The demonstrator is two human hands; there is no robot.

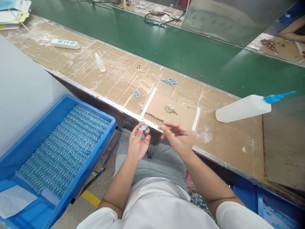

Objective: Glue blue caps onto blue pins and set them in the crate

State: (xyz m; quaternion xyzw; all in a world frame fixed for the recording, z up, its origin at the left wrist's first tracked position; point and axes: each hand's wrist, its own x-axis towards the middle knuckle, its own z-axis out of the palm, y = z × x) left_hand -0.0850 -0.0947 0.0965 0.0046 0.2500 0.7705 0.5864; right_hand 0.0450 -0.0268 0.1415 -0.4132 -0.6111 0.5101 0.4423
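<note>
My left hand is closed round a small blue round piece, held up between thumb and fingers. Another bit of blue shows lower down, between the fingers. To its right, apart from it, is my right hand, slightly blurred, with thumb and fingertips drawn together; what they pinch, if anything, is too small to make out. Both hands are over my lap at the bench's front edge. Just beyond them, a small clear round dish stands on a cardboard sheet. Small blue pieces lie left of the cardboard.
A blue tray with rows of small blue parts is at my left. On the bench are a pile of blue parts, a small bottle, a power strip and a large white bottle. A green belt runs behind.
</note>
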